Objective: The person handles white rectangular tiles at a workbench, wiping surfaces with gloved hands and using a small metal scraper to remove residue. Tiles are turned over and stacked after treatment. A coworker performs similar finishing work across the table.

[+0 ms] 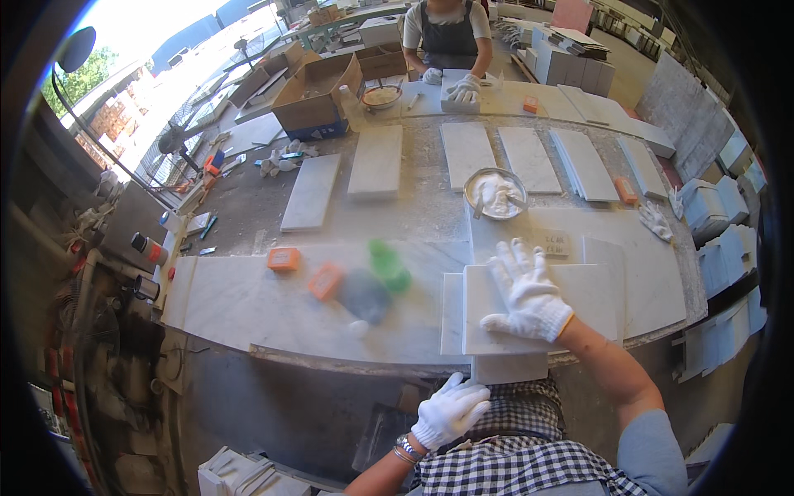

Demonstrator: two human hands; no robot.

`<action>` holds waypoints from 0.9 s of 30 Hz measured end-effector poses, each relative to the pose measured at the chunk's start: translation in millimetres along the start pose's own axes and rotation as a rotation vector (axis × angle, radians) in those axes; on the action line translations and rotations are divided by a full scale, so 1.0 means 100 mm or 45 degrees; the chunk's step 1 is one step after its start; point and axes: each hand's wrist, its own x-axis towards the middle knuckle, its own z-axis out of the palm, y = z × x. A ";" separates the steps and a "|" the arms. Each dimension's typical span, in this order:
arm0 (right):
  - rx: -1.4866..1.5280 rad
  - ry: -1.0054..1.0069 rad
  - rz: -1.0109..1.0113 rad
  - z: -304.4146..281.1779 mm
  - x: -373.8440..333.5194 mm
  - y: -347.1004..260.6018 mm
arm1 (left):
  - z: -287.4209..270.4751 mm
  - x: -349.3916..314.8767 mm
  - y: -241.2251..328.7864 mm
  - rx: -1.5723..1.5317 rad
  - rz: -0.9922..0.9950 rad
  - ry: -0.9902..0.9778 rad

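Note:
My right hand (527, 296), in a white knit glove, lies flat with spread fingers on a white marble-look slab (571, 318). That slab rests on others, and one piece (509, 369) juts past the table's front edge. Just below this edge is my left hand (451, 411), also gloved, with its fingers stretched out and nothing visible in it. Beyond my right hand stands a bowl of white paste (499, 195) with a tool in it. To the left lie an orange block (284, 259), a blurred second one (326, 281), a blurred grey pad (364, 296) and a blurred green object (389, 266).
Several white slabs (376, 161) lie in a row across the dusty table. Cardboard boxes (318, 95) stand at the far left. Opposite me, a gloved co-worker (447, 41) handles a slab. A loose glove (655, 221) lies at the right; stacked slabs (728, 256) stand beyond that edge.

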 end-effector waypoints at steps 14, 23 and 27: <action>-0.036 0.114 -0.010 0.31 -0.84 0.03 | 0.04 -0.01 -0.07 0.029 -0.075 0.057; 0.023 -0.048 0.902 0.39 -1.83 1.69 | -0.04 0.13 -0.12 -0.079 -0.136 -0.075; 0.026 0.228 0.654 0.25 -1.57 1.52 | -0.03 0.15 -0.15 0.000 -0.185 -0.080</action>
